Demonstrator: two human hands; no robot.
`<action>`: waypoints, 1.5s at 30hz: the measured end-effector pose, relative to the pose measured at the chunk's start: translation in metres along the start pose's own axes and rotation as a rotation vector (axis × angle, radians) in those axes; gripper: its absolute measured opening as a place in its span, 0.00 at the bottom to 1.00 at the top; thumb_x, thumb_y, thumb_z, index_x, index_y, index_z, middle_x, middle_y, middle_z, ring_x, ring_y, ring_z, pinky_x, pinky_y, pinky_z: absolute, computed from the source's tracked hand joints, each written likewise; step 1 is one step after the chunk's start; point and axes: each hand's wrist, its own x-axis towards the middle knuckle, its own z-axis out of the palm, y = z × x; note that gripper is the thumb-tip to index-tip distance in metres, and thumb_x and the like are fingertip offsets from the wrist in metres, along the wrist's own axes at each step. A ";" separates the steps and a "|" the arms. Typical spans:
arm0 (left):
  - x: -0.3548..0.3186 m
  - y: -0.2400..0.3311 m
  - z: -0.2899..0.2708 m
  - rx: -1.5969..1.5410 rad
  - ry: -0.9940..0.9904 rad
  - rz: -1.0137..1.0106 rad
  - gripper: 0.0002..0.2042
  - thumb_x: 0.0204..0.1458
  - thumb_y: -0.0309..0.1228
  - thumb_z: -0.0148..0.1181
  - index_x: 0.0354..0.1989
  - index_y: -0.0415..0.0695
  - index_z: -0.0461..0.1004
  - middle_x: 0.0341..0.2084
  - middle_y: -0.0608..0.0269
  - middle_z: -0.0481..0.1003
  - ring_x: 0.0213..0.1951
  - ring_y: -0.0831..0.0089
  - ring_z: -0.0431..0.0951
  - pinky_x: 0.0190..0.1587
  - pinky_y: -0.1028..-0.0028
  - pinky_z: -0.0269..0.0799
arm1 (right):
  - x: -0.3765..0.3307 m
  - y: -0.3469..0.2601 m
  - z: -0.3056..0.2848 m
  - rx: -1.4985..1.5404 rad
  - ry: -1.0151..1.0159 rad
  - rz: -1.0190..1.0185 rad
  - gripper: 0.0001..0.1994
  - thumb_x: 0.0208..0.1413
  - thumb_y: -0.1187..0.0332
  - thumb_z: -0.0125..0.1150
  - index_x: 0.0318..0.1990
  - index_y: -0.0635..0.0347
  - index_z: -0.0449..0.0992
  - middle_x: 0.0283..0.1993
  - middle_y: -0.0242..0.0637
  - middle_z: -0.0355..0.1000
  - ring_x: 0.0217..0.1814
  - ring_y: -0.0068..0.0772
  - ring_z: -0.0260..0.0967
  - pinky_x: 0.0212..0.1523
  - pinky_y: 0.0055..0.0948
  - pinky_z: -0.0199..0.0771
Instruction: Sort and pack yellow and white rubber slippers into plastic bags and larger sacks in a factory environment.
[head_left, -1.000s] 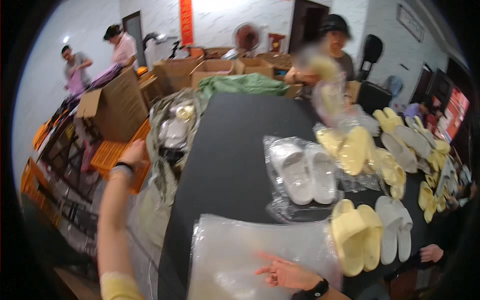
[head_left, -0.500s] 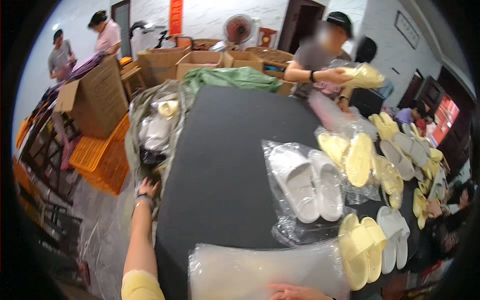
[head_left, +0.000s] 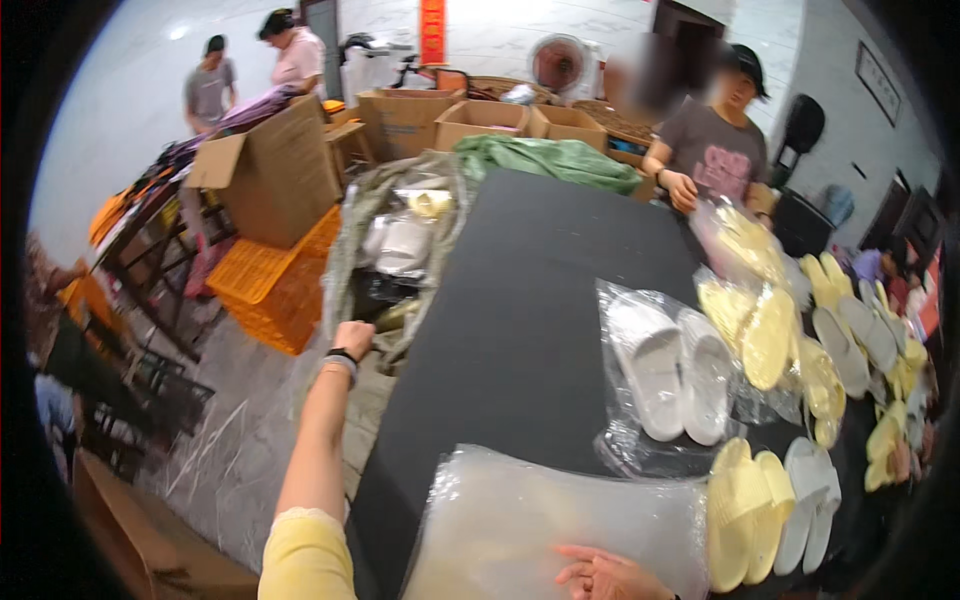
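Right hand (head_left: 600,575) lies flat, ungripping, on the sideways-lying plastic bag stack (head_left: 540,520); left hand (head_left: 352,338) seemingly grips the sack (head_left: 390,230)

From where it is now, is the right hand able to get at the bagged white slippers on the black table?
Probably yes. The right hand rests on the stack of clear bags, and the bagged white slippers lie just beyond it on the black table, with nothing standing between them.

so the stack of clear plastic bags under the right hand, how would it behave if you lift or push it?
Probably floppy: the stack of clear plastic bags lies flat and wrinkled on the black table, so it would likely sag when lifted. Likely slippery: the glossy sheets could slide apart under a push from the right hand. It looks light for its area, being thin film.
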 end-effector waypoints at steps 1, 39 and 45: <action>-0.001 0.020 -0.013 -0.027 -0.058 0.060 0.07 0.45 0.28 0.53 0.23 0.44 0.78 0.26 0.53 0.78 0.32 0.59 0.80 0.31 0.63 0.75 | -0.002 0.005 -0.007 -0.034 0.042 -0.031 0.24 0.64 0.61 0.40 0.64 0.61 0.52 0.46 0.39 0.69 0.35 0.27 0.65 0.37 0.28 0.69; -0.020 0.010 0.092 0.034 0.011 -0.002 0.07 0.47 0.27 0.50 0.22 0.47 0.75 0.23 0.57 0.75 0.29 0.62 0.77 0.31 0.64 0.73 | 0.002 0.003 -0.022 0.055 -0.142 0.014 0.22 0.65 0.60 0.40 0.65 0.54 0.51 0.53 0.42 0.65 0.40 0.24 0.67 0.43 0.24 0.70; -0.027 -0.037 0.135 -0.343 0.282 0.160 0.11 0.52 0.33 0.50 0.25 0.44 0.77 0.23 0.56 0.75 0.27 0.56 0.75 0.29 0.63 0.69 | -0.001 -0.007 -0.008 -0.008 -0.122 -0.033 0.22 0.65 0.58 0.40 0.61 0.61 0.56 0.46 0.39 0.67 0.35 0.22 0.68 0.37 0.22 0.71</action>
